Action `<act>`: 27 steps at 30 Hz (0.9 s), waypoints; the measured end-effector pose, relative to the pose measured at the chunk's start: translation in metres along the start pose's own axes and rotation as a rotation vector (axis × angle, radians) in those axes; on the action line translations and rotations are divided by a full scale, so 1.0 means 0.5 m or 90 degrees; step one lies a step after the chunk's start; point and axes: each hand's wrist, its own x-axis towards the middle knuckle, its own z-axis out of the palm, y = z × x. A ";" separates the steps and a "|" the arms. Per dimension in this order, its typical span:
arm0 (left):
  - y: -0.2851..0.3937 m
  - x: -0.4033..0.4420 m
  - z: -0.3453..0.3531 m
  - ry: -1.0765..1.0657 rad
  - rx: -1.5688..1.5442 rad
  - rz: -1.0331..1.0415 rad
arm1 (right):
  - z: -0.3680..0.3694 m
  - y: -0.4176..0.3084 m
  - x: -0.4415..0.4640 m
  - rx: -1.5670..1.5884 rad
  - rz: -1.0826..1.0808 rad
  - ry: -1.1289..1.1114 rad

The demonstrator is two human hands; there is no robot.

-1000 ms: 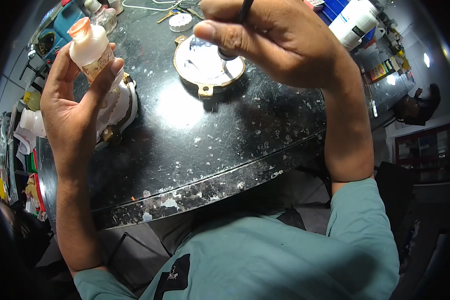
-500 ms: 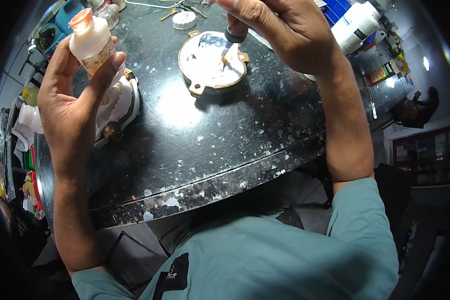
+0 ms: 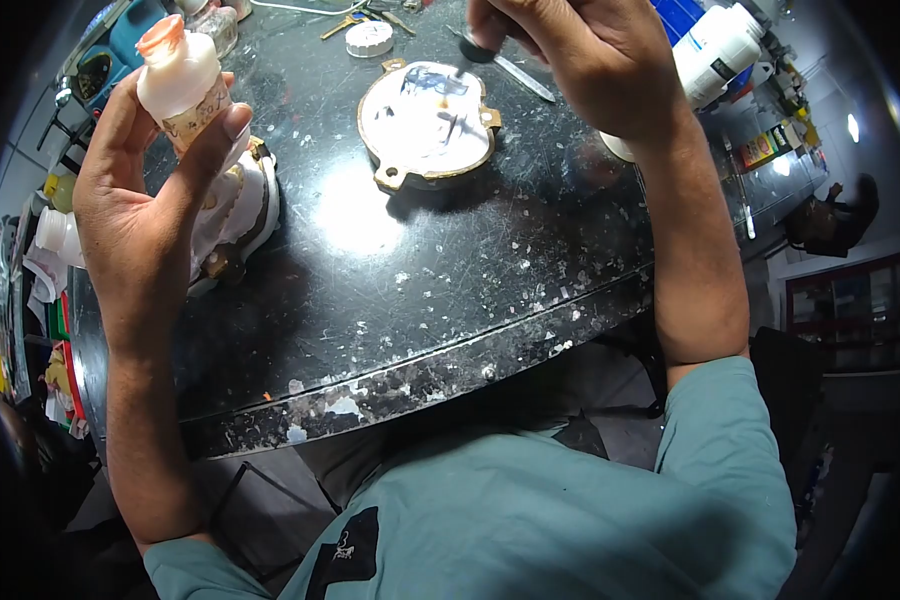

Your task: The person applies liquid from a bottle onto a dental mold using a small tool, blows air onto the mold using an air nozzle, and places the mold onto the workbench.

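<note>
My left hand (image 3: 140, 220) is closed around a small whitish plastic bottle (image 3: 180, 85) with an orange-stained neck and a handwritten label; its mouth is uncapped. Raised over the far side of the bench, my right hand (image 3: 605, 70) pinches a dropper whose black cap (image 3: 477, 48) shows below the fingers; its tip is blurred. Left of that hand lies a round brass dental flask half (image 3: 392, 178) filled with white plaster, with dark wet-looking marks on its surface. A second plaster-filled flask part (image 3: 260, 200) sits partly hidden behind my left hand.
Behind the flask is a white cap (image 3: 369, 39). A metal spatula (image 3: 522, 78) lies beside my right hand. A large white bottle (image 3: 715, 58) stands at the right, a white bottle (image 3: 58, 232) at the left. The black bench (image 3: 420, 300) has a chipped, curved front edge.
My right hand has lifted the dropper up and away from the plaster, slightly to the right, uncovering the spatula. My left hand and the bottle have hardly moved.
</note>
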 end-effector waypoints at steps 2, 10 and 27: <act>-0.008 0.000 -0.009 -0.037 0.015 -0.005 | 0.014 0.017 0.003 -0.041 -0.120 0.044; 0.001 -0.002 0.000 -0.001 -0.009 -0.010 | 0.016 -0.071 0.017 -0.077 0.039 -0.064; 0.000 0.001 0.001 0.001 -0.011 -0.015 | 0.037 -0.050 0.007 0.015 -0.018 -0.033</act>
